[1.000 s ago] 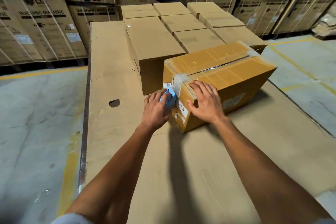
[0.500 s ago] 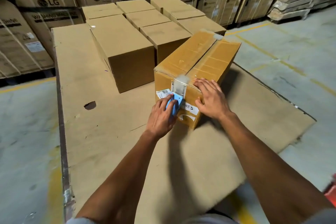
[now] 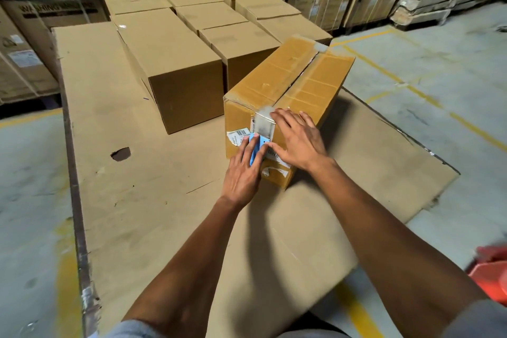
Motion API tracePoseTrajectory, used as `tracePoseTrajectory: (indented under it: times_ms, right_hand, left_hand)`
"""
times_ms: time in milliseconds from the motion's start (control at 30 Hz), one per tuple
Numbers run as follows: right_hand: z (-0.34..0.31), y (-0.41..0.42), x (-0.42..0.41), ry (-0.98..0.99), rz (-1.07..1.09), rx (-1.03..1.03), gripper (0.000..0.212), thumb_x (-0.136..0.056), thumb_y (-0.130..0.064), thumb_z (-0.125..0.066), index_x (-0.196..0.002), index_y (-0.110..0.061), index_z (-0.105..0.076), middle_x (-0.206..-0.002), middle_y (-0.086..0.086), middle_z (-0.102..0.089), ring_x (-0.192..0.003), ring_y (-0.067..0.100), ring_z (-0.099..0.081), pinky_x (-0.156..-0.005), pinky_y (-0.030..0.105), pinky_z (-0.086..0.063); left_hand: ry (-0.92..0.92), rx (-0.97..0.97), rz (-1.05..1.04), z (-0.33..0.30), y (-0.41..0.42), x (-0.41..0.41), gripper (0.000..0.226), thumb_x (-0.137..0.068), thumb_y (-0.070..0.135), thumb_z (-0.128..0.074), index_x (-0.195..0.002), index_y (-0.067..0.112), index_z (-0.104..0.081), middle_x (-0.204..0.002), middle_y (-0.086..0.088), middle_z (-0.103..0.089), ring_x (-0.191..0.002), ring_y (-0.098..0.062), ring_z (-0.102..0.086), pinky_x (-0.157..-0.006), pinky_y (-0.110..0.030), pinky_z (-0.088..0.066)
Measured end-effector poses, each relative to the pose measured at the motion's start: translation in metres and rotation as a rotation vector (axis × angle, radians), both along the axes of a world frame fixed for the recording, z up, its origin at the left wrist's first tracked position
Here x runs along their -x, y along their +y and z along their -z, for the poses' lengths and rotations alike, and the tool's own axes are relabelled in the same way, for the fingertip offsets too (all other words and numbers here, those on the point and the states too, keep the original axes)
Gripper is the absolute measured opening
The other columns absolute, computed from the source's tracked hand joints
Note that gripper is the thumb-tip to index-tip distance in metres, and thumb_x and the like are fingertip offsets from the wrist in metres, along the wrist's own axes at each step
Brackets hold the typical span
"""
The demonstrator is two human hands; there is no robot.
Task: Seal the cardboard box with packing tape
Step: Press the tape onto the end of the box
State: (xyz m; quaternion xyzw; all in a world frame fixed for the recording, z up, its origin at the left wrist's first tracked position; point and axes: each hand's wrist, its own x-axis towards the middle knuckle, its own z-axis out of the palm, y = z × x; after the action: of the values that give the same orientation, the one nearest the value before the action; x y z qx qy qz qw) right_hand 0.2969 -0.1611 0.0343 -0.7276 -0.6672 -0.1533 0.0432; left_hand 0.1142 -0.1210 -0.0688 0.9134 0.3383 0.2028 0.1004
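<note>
Since a second ago I've brought the blue cutter (image 3: pixel 256 149) down the near end face of the cardboard box (image 3: pixel 288 82), so the clear tape (image 3: pixel 263 125) now hangs over the top edge onto that face; I judge the seam strip is laid and only cutting and pressing remain. My left hand (image 3: pixel 242 173), nearest me, pinches the cutter between its fingers against the box's end face. My right hand (image 3: pixel 297 140), just beyond, lies flat with fingers spread, pressing the tape at the box's near edge. Behind the box sit other cartons (image 3: pixel 170 63).
</note>
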Motion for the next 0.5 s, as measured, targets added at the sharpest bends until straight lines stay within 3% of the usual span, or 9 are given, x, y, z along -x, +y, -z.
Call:
tracePoseTrajectory:
  times_ms: [133,500]
  right_hand:
    - [0.005,0.002,-0.001,-0.001,0.035,-0.015,0.085,-0.095,-0.059,-0.065,-0.163,-0.019,-0.036,-0.167,0.002,-0.044,-0.154,0.023,-0.044,-0.127,0.048,-0.035]
    - [0.011,0.008,0.002,-0.033,0.075,-0.052,0.083,-0.094,-0.06,-0.063,-0.163,-0.022,-0.038,-0.166,-0.001,-0.047,-0.151,0.021,-0.049,-0.121,0.047,-0.04]
  left_hand:
    - [0.029,-0.047,0.06,0.007,0.01,0.002,0.089,-0.101,0.006,-0.057,-0.175,0.018,-0.009,-0.183,-0.011,0.003,-0.171,-0.028,0.002,-0.124,-0.049,-0.033]
    - [0.011,-0.066,0.157,0.018,0.028,0.004,0.098,-0.098,0.007,-0.064,-0.175,0.013,-0.004,-0.184,-0.009,0.008,-0.171,-0.026,0.006,-0.109,-0.057,-0.045]
